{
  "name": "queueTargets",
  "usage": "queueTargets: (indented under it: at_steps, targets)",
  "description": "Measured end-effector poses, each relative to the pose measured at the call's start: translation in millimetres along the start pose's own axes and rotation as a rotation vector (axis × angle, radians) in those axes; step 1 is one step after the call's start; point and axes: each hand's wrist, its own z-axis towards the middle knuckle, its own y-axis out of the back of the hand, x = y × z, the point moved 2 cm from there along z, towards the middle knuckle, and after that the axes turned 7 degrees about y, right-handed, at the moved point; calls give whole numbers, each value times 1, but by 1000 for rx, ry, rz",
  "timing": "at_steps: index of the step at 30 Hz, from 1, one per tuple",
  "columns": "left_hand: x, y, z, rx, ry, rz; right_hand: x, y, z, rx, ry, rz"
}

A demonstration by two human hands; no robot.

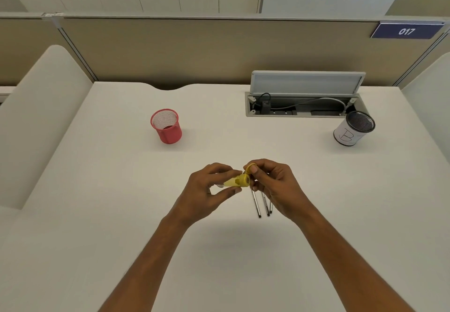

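Above the middle of the white desk [121, 214], both hands meet on a small yellow tube [235, 182] with a hinged cap. My left hand [207, 190] pinches the tube's body between thumb and fingers. My right hand [275, 185] pinches the yellow cap [249, 168], which stands swung up from the tube's mouth. Under my right hand lie several dark pens [261, 205] on the desk, their upper ends hidden by the fingers.
A red mesh cup [166, 126] stands at the back left. A black mesh cup wrapped in white paper marked "B" [353, 129] stands at the back right. Behind it is an open cable tray [302, 104] with its lid raised. Padded partitions flank the desk.
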Motion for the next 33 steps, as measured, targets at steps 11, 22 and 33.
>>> queueTargets:
  at_steps: [11, 22, 33]
  targets:
    - [-12, -21, -13, -136, 910, -871, 15, 2, 5, 92, 127, -194]
    - [-14, -18, -8, -226, 776, -1186, 5, 6, 1, 26, 95, -188]
    - [-5, -16, -9, -348, 763, -1168, -21, 6, 7, -212, -18, -8]
